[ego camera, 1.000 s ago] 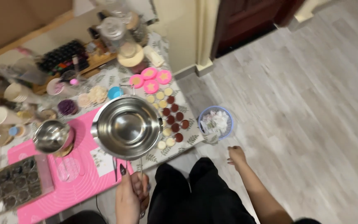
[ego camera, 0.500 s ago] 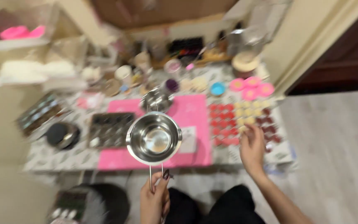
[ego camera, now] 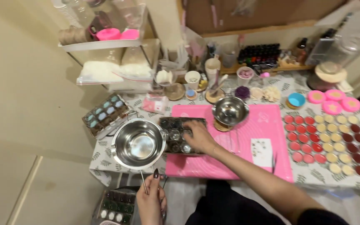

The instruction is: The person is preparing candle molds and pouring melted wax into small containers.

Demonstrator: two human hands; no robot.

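Head view: left hand (ego camera: 151,201) clenched on the wire handle, holding the steel pot (ego camera: 138,143) over the table's left edge; right hand (ego camera: 198,135) rests flat on the dark mould tray (ego camera: 179,135) at the pot's three o'clock, grip unclear. Judging by this, the pot needs setting down steadily beside the tray.

**Pan held at tabletop's left edge, other hand on mould tray**

Left hand (ego camera: 151,203) grips the wire handle of a steel pan (ego camera: 138,144), which is held over the tabletop (ego camera: 105,160) edge. Right hand (ego camera: 198,136) rests flat on a dark mould tray (ego camera: 175,134) lying on the pink mat (ego camera: 246,137). A smaller steel bowl (ego camera: 230,110) sits further back on the mat. Rows of red, cream and brown filled tins (ego camera: 328,139) lie to the right.
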